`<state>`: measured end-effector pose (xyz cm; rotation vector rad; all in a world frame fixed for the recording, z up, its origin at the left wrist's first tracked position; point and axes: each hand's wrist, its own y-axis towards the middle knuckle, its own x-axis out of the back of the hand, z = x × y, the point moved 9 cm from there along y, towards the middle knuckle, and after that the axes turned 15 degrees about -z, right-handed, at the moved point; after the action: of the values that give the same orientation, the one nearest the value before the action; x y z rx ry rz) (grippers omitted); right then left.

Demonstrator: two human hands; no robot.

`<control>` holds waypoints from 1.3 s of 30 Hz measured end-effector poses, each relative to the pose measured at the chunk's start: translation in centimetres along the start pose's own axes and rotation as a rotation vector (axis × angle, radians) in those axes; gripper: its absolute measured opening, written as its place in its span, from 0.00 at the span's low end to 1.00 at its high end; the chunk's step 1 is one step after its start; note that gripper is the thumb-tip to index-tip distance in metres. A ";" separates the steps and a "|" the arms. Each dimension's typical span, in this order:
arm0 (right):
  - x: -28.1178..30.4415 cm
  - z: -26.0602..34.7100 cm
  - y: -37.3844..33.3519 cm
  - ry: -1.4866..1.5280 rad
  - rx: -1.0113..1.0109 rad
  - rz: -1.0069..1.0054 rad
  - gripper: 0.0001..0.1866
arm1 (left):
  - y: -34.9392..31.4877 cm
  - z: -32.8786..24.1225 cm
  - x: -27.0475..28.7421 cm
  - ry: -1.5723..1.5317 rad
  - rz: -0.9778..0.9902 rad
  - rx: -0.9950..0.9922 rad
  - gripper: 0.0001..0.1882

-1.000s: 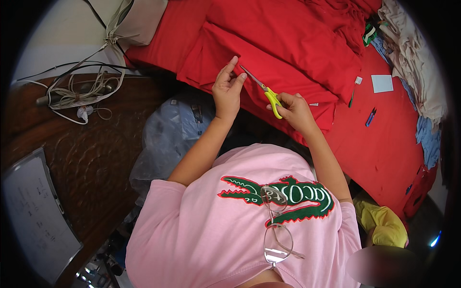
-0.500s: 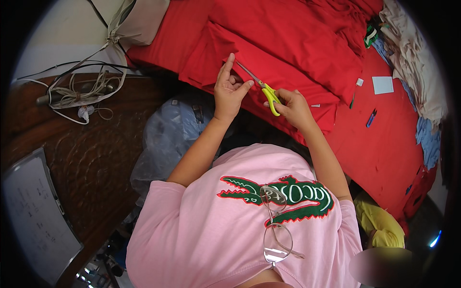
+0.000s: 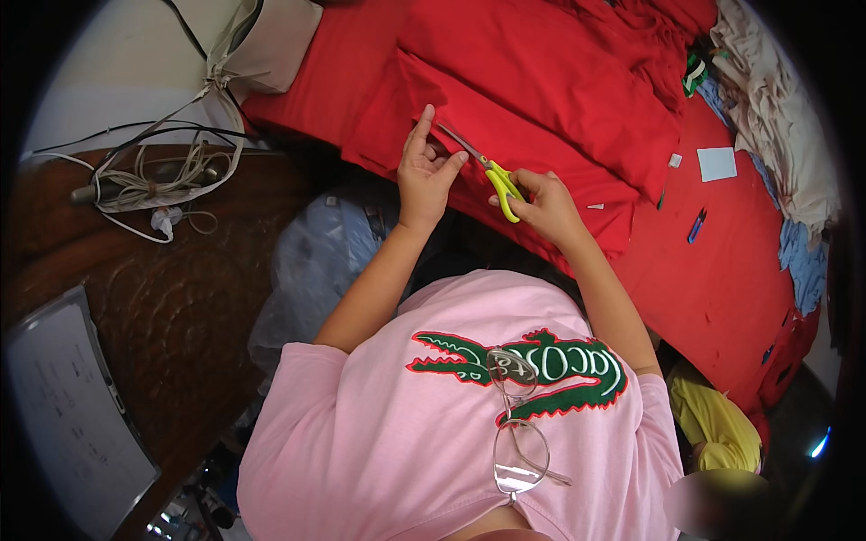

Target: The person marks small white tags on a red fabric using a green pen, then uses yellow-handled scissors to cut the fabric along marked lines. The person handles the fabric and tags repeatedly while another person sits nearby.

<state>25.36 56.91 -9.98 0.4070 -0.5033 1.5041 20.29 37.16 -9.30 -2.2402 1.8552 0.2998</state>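
My right hand (image 3: 547, 206) is closed around the yellow-green handles of a pair of scissors (image 3: 505, 187). The metal blades slant up and left, with their tip close to my left hand (image 3: 424, 180). That hand is raised at the near edge of a folded red cloth (image 3: 514, 108); its index finger is stretched out and its thumb stands apart, while the other fingers curl. I see nothing held in it, though the palm side is partly hidden. The red cloth lies in layers behind both hands.
On the red-covered table (image 3: 713, 298) lie a white paper square (image 3: 717, 164) and a small blue item (image 3: 697, 225). Pale cloth (image 3: 785, 117) is heaped far right. Bundled cables (image 3: 162, 178) and a whiteboard (image 3: 77, 415) are left. A person in yellow (image 3: 717, 419) is lower right.
Both hands and the scissors have shifted slightly left and down in the picture. My grip on the scissors looks the same.
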 end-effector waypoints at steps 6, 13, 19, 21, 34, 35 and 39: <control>-0.5 0.6 0.6 0.005 -0.007 0.005 0.15 | 0.7 0.3 0.9 0.054 0.013 0.008 0.47; 3.2 -2.1 -2.3 0.076 -0.055 -0.490 0.18 | 0.1 2.6 3.0 0.039 -0.013 0.068 0.47; 3.6 -4.4 -8.2 -0.469 0.137 -0.509 0.30 | -1.9 5.2 3.9 0.030 0.130 0.232 0.44; 2.6 -5.4 -9.1 -0.540 0.176 -0.529 0.26 | -2.2 6.3 3.8 0.054 0.188 0.282 0.43; 15.5 -1.5 -12.6 -0.309 0.074 -0.877 0.18 | 2.2 5.5 8.2 -0.198 -0.134 0.221 0.44; 15.9 -2.1 -12.9 -0.308 0.037 -0.841 0.19 | 3.0 5.0 9.3 -0.279 -0.198 0.201 0.43; 13.2 -7.9 -14.3 -0.410 -0.119 -0.648 0.17 | 4.9 5.8 12.6 -0.287 -0.236 0.213 0.40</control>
<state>40.13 71.81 -8.49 0.7123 -0.6965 0.7604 17.69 26.14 -18.73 -2.1152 1.3947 0.3435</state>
